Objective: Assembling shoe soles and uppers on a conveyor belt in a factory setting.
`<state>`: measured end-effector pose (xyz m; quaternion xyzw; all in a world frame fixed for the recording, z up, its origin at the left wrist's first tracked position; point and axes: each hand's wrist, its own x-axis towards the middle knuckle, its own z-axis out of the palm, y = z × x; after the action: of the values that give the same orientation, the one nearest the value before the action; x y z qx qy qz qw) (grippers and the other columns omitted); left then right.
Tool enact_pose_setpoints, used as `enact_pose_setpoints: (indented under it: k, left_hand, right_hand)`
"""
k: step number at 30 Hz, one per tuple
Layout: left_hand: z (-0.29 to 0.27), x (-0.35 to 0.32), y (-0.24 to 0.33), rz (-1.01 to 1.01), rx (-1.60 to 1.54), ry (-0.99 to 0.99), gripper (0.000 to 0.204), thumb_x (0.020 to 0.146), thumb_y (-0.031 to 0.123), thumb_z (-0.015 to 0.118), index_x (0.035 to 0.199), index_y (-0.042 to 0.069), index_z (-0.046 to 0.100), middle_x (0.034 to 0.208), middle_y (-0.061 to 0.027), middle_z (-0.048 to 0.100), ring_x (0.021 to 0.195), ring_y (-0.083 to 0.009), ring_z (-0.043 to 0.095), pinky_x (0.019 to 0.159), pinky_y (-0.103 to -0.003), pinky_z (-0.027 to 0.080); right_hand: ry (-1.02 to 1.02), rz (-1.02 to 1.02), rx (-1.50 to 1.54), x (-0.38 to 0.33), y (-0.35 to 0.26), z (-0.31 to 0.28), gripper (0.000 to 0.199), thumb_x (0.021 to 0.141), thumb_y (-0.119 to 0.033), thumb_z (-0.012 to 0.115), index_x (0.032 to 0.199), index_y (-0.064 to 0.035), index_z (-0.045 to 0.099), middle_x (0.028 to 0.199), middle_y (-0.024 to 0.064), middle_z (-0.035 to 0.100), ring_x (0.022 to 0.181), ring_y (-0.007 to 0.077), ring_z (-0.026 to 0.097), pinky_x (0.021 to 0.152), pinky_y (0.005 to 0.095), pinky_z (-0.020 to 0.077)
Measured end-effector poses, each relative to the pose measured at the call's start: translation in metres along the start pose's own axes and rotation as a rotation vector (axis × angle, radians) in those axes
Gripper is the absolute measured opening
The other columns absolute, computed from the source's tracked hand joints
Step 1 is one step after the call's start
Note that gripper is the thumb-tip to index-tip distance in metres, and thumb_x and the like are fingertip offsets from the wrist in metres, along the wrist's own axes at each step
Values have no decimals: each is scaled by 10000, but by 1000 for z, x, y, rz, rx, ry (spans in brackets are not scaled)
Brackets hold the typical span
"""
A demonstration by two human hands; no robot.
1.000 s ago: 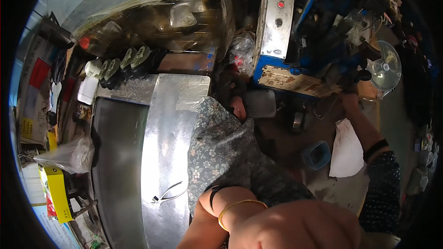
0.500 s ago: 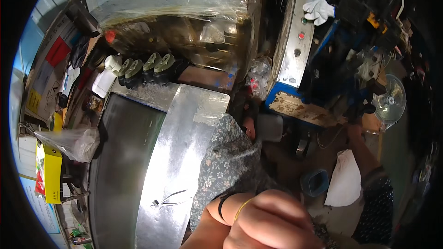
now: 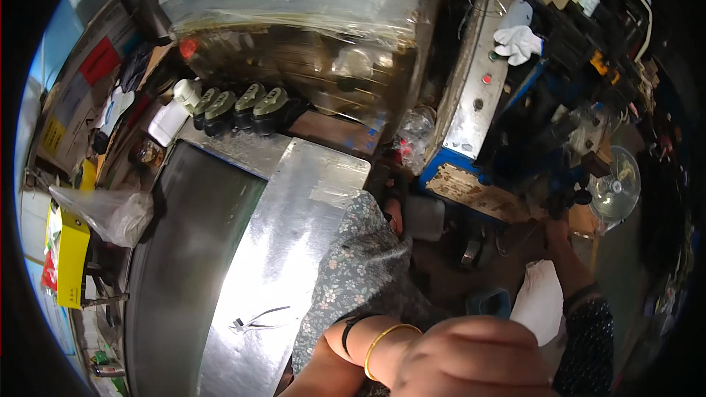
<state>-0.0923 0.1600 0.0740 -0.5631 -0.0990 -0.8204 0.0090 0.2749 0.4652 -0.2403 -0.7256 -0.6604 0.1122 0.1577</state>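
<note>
At the lower edge, close to the camera, my left hand (image 3: 471, 356) is closed, its back upward, with a gold bangle and a black band at the wrist. Its fingertips are hidden, so what it holds, if anything, does not show. Under that arm spreads floral cloth (image 3: 353, 257). My right arm, in a dark dotted sleeve, reaches away at the right; my right hand (image 3: 560, 229) fades into shadow by a dark machine, its fingers unreadable. A small pair of nippers (image 3: 257, 320) lies on the shiny metal plate (image 3: 254, 257), left of my left hand.
Left of the plate runs a dark belt (image 3: 187, 228). Several green-and-black shoe-like pieces (image 3: 250, 110) stand behind it. A white glove (image 3: 518, 44) rests on a button panel (image 3: 471, 110). A fan (image 3: 616, 185), a blue bin (image 3: 489, 303) and a white sheet (image 3: 538, 301) are at the right.
My left hand has moved right, its bangle now more exposed. My right arm appears slightly lower and farther left as the whole view shifts. The nippers still lie on the plate.
</note>
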Motion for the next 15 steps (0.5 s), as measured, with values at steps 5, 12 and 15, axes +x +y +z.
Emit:
enact_pose_setpoints:
  k: [5,12,15]
  left_hand:
    - [-11,11,5,-134,7,-199,122,865,134,712,920,34,754,799,-43,657,752,-202,624,630,-322,481]
    - [-44,15,46,-188,22,-242,257,918,219,576,739,35,576,698,-68,520,693,-268,553,635,-414,453]
    - [-71,34,76,-213,52,-381,164,946,97,594,871,15,715,803,-74,646,738,-223,623,621,-333,482]
  right_hand:
    - [-4,-472,-268,41,95,7,283,897,-263,550,885,-58,746,914,212,709,846,359,704,735,469,547]
    - [-114,-373,-280,55,56,36,277,905,-277,551,914,-67,732,882,182,689,799,326,674,691,447,526]
    - [-92,-407,-321,65,52,28,274,910,-277,548,928,-68,724,871,171,677,781,314,658,677,437,517]
